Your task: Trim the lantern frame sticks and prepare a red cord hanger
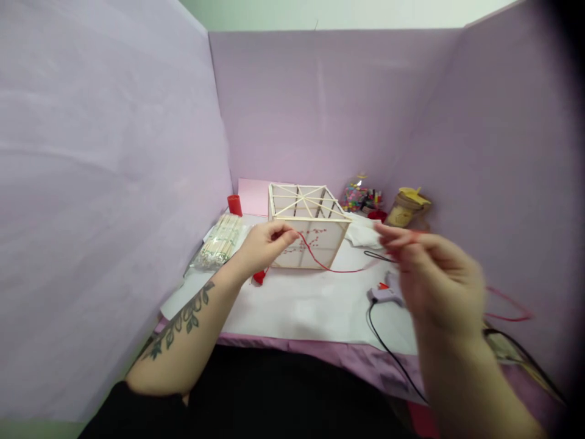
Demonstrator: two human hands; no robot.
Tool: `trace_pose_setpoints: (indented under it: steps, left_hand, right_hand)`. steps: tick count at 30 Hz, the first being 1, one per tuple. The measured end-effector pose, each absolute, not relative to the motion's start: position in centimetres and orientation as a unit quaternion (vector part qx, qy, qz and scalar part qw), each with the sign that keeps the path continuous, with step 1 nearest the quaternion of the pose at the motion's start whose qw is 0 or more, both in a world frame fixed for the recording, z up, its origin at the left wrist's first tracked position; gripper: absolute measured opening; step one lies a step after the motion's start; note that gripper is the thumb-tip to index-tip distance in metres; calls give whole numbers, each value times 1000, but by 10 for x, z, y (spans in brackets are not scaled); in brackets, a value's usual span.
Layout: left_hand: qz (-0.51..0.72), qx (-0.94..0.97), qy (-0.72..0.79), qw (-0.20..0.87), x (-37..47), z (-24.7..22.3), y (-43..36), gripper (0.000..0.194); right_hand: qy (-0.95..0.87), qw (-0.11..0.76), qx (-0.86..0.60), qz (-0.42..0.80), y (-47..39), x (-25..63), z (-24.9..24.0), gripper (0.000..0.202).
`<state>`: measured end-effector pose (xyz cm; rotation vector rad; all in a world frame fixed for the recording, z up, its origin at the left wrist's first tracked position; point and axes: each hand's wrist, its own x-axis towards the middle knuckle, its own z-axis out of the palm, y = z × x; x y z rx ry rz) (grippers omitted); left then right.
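Left hand: the left hand (273,239) has thumb and fingertips pinched together on one end of the red cord (340,271), right in front of the box frame's front panel.
Right hand: the right hand (434,274) is up close and pretty blurry, fingers bunched around the cord, can't tell exactly how they grip it.
Red cord: hangs in a slack curve between the hands, crossing in front of the panel, with more of it looping out past the right wrist.
Box frame: the box frame (311,228) stands mid-table, thin sticks crossing like a star on top, pale sides, little red marks on the front.
Left side stuff: a bag of sticks (220,242), a red roll (234,205) upright behind it, pink sheet (253,196) further back, and a red tassel (259,278) near the box's bottom corner.
Right side stuff: clear jar (354,194) of colourful bits, a brown and yellow container (406,207), crumpled white cloth or paper (364,231).
In the way: the right hand partly covers the glue gun (384,295), whose black cable runs off the table's front edge. Left hand overlaps the box's lower left.
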<state>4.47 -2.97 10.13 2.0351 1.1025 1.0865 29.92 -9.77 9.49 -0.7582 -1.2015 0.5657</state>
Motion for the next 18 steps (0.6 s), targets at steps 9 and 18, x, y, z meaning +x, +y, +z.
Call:
trace_pose_setpoints:
  steps: [9, 18]
  left_hand:
    - [419, 808, 339, 239, 55, 124, -40, 15]
    - [436, 712, 471, 285, 11, 71, -23, 32]
  right_hand:
    - [-471, 507, -259, 674, -66, 226, 84, 23]
    - [-365, 765, -259, 464, -83, 336, 110, 5]
